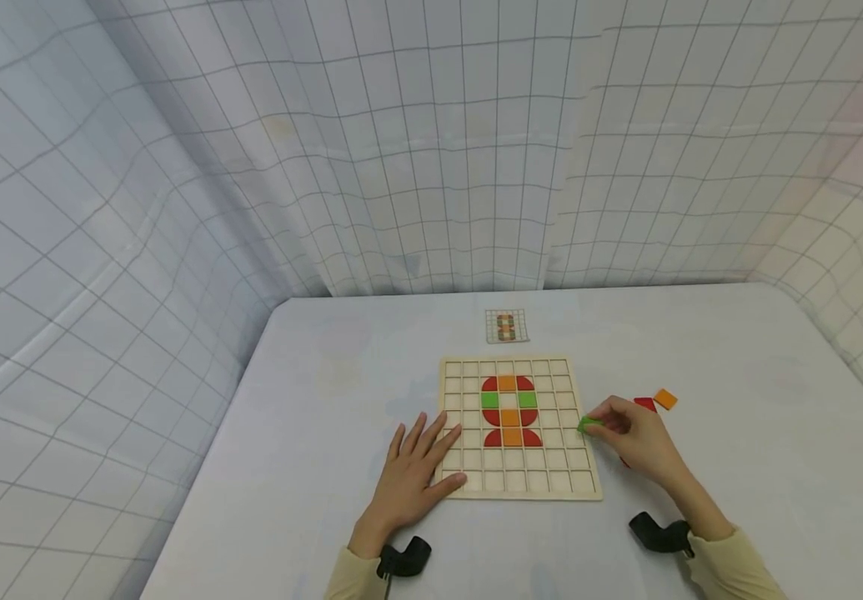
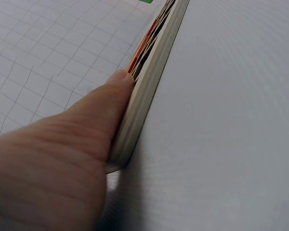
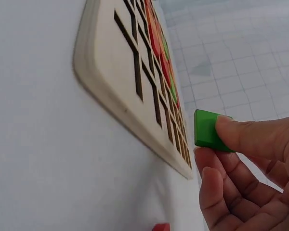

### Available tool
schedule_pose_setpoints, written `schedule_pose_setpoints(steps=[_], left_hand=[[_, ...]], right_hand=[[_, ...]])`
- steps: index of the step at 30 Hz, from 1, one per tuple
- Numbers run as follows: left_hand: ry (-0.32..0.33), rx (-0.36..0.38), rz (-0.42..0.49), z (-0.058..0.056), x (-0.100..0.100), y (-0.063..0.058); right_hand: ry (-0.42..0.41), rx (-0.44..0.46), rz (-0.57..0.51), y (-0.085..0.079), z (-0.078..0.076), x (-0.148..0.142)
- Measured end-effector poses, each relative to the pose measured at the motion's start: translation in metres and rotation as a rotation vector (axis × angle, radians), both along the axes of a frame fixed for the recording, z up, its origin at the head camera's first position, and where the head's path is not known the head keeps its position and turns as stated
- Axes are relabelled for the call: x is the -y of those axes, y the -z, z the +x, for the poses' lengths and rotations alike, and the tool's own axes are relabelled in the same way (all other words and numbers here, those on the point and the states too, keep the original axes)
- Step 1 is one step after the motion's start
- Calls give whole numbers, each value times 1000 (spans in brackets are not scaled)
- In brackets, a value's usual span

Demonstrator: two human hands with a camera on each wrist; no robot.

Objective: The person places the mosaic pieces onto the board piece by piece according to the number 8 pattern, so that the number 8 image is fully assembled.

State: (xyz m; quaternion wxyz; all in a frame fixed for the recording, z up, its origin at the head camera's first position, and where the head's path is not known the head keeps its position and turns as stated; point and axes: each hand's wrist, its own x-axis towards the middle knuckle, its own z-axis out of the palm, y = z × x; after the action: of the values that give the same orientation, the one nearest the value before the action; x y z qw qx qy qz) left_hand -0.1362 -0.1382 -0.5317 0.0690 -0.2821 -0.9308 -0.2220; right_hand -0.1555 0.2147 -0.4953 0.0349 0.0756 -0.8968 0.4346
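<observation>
A square wooden grid board [image 1: 581, 482] lies on the table in the head view. Its middle cells hold rounded red tiles, orange square tiles [image 1: 507, 383] and two green square tiles [image 1: 527, 400]. My left hand [image 1: 414, 479] rests on the board's left edge with fingers spread; its thumb touches the edge in the left wrist view. By the right edge, my right hand [image 1: 637, 437] pinches a green tile [image 3: 207, 129] between thumb and fingers. The right wrist view shows this tile raised beside the board, apart from it.
A loose orange tile [image 1: 665, 399] and a red tile [image 1: 644, 404] lie beyond my right hand, which partly hides more red. Behind the board is a small card [image 1: 507, 326] printed with a similar pattern. White gridded curtains [image 1: 431, 167] enclose the table's back and sides.
</observation>
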Motion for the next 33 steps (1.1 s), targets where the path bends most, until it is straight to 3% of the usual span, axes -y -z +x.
schedule_pose_setpoints(steps=[11,19,27,33], left_hand=[[-6,18,-3,0,0,0],[-8,27,-6,0,0,-2],[-9,31,-14,0,0,-2],[-8,21,-9,0,-1,-3]], right_hand=[[-242,57,-79,-5,7,44],[-359,76,-96,1,5,76],[-393,36,-69,3,0,98],[-383,55,-64,4,-3,105]])
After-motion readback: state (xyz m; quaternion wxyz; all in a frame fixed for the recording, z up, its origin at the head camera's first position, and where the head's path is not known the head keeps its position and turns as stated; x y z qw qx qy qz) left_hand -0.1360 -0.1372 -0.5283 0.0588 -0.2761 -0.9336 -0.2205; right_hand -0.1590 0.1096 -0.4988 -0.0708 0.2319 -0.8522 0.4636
